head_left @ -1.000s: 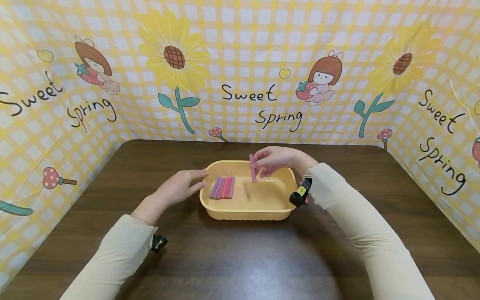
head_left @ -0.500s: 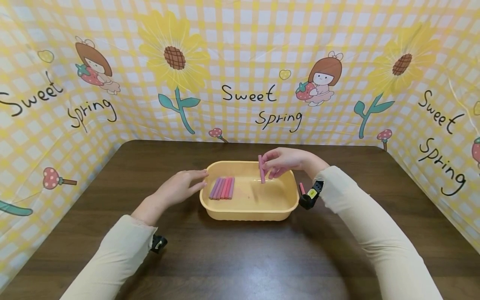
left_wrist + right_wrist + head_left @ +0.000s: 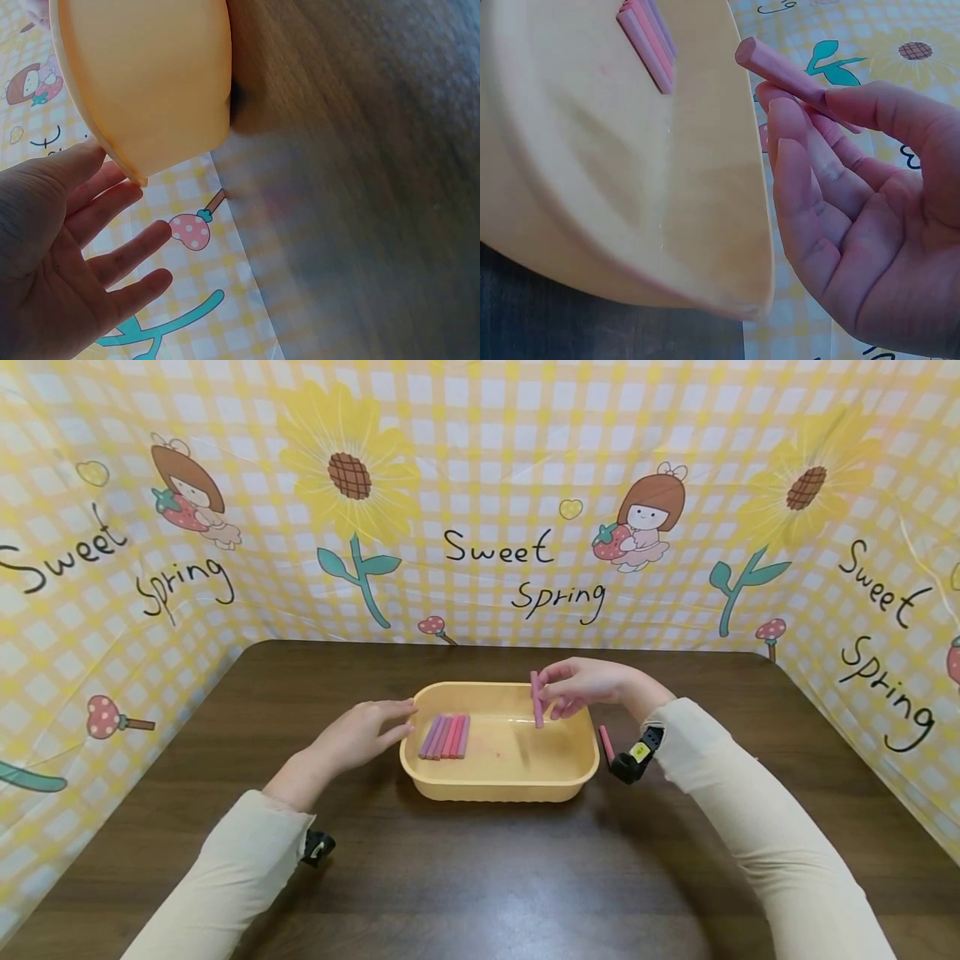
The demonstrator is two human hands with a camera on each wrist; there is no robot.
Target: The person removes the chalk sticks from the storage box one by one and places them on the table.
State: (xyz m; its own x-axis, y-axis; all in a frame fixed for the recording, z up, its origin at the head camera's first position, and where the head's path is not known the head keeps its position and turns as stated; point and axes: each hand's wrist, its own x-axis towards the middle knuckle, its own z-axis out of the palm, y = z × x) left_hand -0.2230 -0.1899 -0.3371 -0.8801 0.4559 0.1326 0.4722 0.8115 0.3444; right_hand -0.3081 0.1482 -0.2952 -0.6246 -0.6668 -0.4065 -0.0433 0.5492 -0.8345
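Observation:
In the head view a yellow plastic tub [image 3: 495,791] stands on the table. Inside its left end lies a row of several chalk sticks [image 3: 444,737], purple to pink, side by side. My left hand [image 3: 358,733] touches the tub's left rim with thumb and fingertips, its other fingers spread and relaxed in the left wrist view. My right hand [image 3: 581,687] pinches a mauve chalk stick [image 3: 537,700] between thumb and fingers above the tub's right part. From the right wrist view, the blunt round end of this held chalk stick [image 3: 772,66] points out past the fingertips.
A pink stick [image 3: 606,741] lies on the dark wooden table [image 3: 480,868] just right of the tub, partly hidden by the black wrist camera [image 3: 633,760]. A yellow checked cloth [image 3: 480,485] with flower prints hangs behind and along both sides.
My right hand has moved to the right over the tub with the mauve chalk stick, uncovering more of the pink stick on the table. The left hand has stayed in place.

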